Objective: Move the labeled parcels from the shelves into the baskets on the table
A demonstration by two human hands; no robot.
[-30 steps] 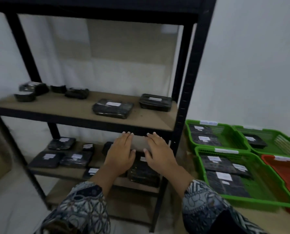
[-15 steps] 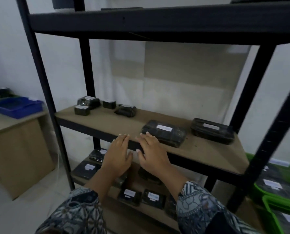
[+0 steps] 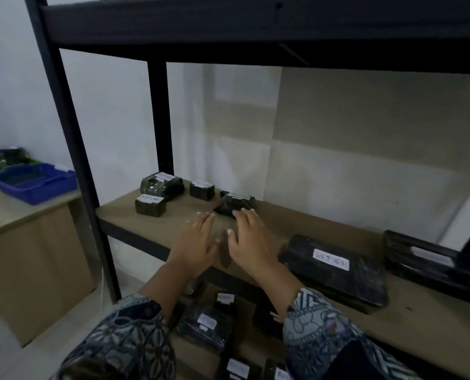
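Both hands are over the middle shelf (image 3: 157, 226) with nothing in them: left hand (image 3: 197, 242) flat with fingers spread, right hand (image 3: 251, 239) open with its fingertips just touching the small black parcel (image 3: 235, 205) toward the back of that shelf. That parcel looks like shiny wrap around something lumpy, so I'd guess it's light, a bit slick and squishy, best pinched across its sides under the white label. The big flat parcel (image 3: 335, 272) near the shelf's front edge looks stiffer and probably wants a two-handed grip on its long edges.
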